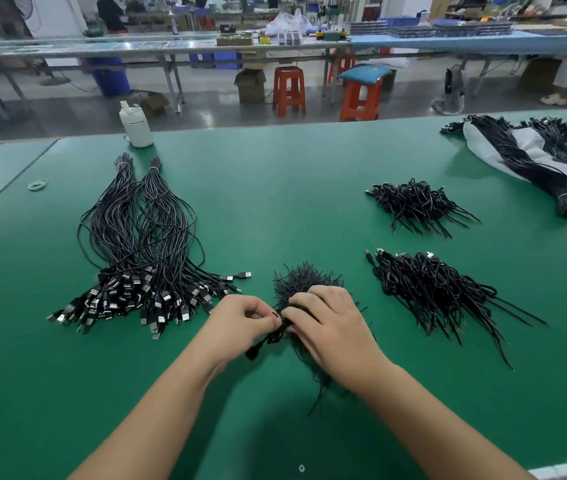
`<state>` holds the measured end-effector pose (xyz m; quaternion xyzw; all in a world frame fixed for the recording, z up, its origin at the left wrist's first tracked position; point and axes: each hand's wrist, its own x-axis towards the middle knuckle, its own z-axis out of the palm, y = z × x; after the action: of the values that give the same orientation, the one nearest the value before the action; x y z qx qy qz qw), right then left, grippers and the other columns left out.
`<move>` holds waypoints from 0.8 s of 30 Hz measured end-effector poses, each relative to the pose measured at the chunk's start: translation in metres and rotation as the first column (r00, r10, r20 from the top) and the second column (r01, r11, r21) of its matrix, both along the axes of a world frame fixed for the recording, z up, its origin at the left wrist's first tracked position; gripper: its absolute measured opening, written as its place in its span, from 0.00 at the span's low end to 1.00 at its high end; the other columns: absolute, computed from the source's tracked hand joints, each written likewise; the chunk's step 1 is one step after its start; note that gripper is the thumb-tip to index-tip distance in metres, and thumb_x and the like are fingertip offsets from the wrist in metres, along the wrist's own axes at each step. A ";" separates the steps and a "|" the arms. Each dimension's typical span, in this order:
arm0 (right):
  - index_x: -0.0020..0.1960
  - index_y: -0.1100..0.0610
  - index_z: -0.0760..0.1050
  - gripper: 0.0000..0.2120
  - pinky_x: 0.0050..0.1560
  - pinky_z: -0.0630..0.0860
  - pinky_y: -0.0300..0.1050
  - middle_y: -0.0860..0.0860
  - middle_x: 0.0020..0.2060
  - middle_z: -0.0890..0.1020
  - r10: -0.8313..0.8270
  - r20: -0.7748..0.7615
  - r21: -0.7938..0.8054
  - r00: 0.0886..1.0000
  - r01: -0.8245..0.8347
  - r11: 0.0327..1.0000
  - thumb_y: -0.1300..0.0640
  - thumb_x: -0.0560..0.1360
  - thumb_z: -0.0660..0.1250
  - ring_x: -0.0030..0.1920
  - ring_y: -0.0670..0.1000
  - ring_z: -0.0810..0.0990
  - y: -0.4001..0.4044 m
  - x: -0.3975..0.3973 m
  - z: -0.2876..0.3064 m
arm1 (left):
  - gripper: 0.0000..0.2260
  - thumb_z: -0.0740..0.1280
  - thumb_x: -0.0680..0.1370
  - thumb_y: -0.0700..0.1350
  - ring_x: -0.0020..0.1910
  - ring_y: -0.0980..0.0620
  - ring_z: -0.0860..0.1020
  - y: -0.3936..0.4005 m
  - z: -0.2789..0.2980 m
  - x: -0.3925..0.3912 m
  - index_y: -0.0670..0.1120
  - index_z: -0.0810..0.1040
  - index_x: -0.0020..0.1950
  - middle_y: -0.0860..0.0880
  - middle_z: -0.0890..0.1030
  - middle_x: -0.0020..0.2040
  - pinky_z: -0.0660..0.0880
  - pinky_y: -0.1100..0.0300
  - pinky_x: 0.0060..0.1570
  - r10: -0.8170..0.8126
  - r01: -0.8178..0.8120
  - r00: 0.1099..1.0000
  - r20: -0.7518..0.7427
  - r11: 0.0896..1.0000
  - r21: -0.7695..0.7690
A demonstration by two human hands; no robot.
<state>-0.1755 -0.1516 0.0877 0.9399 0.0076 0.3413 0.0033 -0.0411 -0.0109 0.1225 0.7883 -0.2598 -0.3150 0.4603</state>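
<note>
The left hand (247, 320) and right hand (330, 323) both pinched one thin black folded cable (264, 341) low over the green table mat (275, 188), in front of the tuft of short black wire ties (299, 280). A far heap (413, 206) and a near heap (438, 289) of tied cables lay finished. The large bundle of loose black USB cables (143, 244) remained, so less than half appeared done.

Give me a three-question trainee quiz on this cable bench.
1. True or false: the white bottle stands at the far edge of the green table.
2. Fill in: the left hand pinches a black ____.
3. Which hand lies over the small wire bunch? A left hand; B right hand; C neither.
Key: 1 true; 2 wire; 3 B.
</note>
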 end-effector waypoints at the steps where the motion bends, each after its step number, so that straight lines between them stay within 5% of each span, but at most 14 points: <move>1: 0.56 0.55 0.81 0.08 0.57 0.74 0.51 0.50 0.55 0.81 0.008 0.032 0.014 0.999 -0.009 1.000 0.57 0.77 0.71 0.55 0.55 0.77 0.001 0.000 0.000 | 0.05 0.76 0.72 0.39 0.31 0.56 0.75 0.000 0.001 0.001 0.45 0.84 0.38 0.50 0.82 0.33 0.69 0.65 0.32 0.030 -0.032 0.998 -0.057 0.999 -0.038; 6: 0.56 0.60 0.83 0.09 0.57 0.78 0.48 0.53 0.55 0.84 0.068 0.123 0.261 0.990 -0.098 0.960 0.61 0.77 0.70 0.53 0.54 0.82 0.004 -0.003 0.006 | 0.07 0.75 0.71 0.36 0.31 0.53 0.75 0.001 0.006 -0.001 0.46 0.83 0.35 0.44 0.80 0.35 0.67 0.63 0.31 -0.063 -0.015 0.917 -0.394 0.981 -0.193; 8: 0.57 0.60 0.83 0.09 0.60 0.77 0.44 0.53 0.56 0.84 0.055 0.113 0.348 0.992 -0.092 0.933 0.61 0.77 0.70 0.54 0.53 0.82 0.006 -0.003 0.010 | 0.04 0.75 0.70 0.38 0.33 0.52 0.75 0.004 0.011 0.000 0.45 0.82 0.38 0.41 0.79 0.36 0.68 0.62 0.33 -0.114 0.021 0.911 -0.397 0.972 -0.233; 12: 0.54 0.59 0.84 0.08 0.60 0.72 0.35 0.50 0.52 0.83 0.008 0.055 0.599 0.998 -0.039 0.800 0.61 0.77 0.70 0.53 0.49 0.80 0.015 0.000 0.019 | 0.08 0.72 0.75 0.36 0.37 0.50 0.74 0.005 0.014 0.002 0.47 0.82 0.39 0.44 0.81 0.37 0.68 0.55 0.42 -0.155 0.107 0.977 -0.147 0.951 -0.290; 15: 0.57 0.58 0.83 0.09 0.54 0.73 0.37 0.49 0.48 0.84 -0.023 -0.074 0.789 0.997 0.072 0.610 0.59 0.78 0.69 0.50 0.47 0.80 0.017 0.004 0.023 | 0.08 0.73 0.76 0.38 0.37 0.51 0.73 0.002 0.013 -0.001 0.48 0.80 0.39 0.50 0.80 0.36 0.69 0.55 0.42 -0.147 0.183 0.978 0.148 0.945 -0.270; 17: 0.63 0.55 0.80 0.13 0.53 0.73 0.33 0.48 0.45 0.86 -0.005 -0.167 0.902 0.986 0.155 0.402 0.56 0.79 0.69 0.47 0.40 0.80 0.017 0.006 0.027 | 0.07 0.72 0.76 0.42 0.36 0.58 0.75 0.002 0.014 -0.003 0.51 0.79 0.40 0.56 0.80 0.36 0.71 0.61 0.41 -0.139 0.247 0.885 0.444 0.949 -0.194; 20: 0.60 0.50 0.75 0.10 0.44 0.75 0.40 0.51 0.34 0.84 0.093 -0.122 0.990 0.988 0.115 0.083 0.57 0.80 0.67 0.36 0.46 0.78 0.018 0.008 0.031 | 0.03 0.70 0.76 0.43 0.40 0.54 0.76 0.004 0.017 -0.007 0.49 0.78 0.43 0.55 0.79 0.39 0.72 0.57 0.46 -0.185 0.348 0.582 0.792 0.937 -0.036; 22: 0.53 0.54 0.74 0.03 0.38 0.75 0.43 0.53 0.32 0.83 0.133 -0.053 0.998 0.990 0.055 -0.011 0.60 0.81 0.65 0.33 0.49 0.78 0.017 0.007 0.032 | 0.03 0.70 0.76 0.42 0.40 0.49 0.75 0.003 0.016 -0.010 0.47 0.77 0.44 0.52 0.78 0.40 0.73 0.51 0.45 -0.206 0.350 0.419 0.884 0.935 0.052; 24: 0.51 0.58 0.77 0.06 0.38 0.77 0.41 0.54 0.34 0.82 0.161 0.001 0.998 0.987 0.008 -0.058 0.62 0.83 0.62 0.34 0.49 0.80 0.015 0.005 0.032 | 0.02 0.69 0.76 0.42 0.40 0.50 0.75 0.003 0.015 -0.011 0.47 0.77 0.45 0.52 0.78 0.40 0.72 0.52 0.45 -0.185 0.340 0.437 0.880 0.940 0.029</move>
<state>-0.1703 -0.1369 0.1196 0.6647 -0.1895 0.1841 -0.6988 -0.0522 -0.0079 0.1379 0.7496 -0.5995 0.0822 0.2682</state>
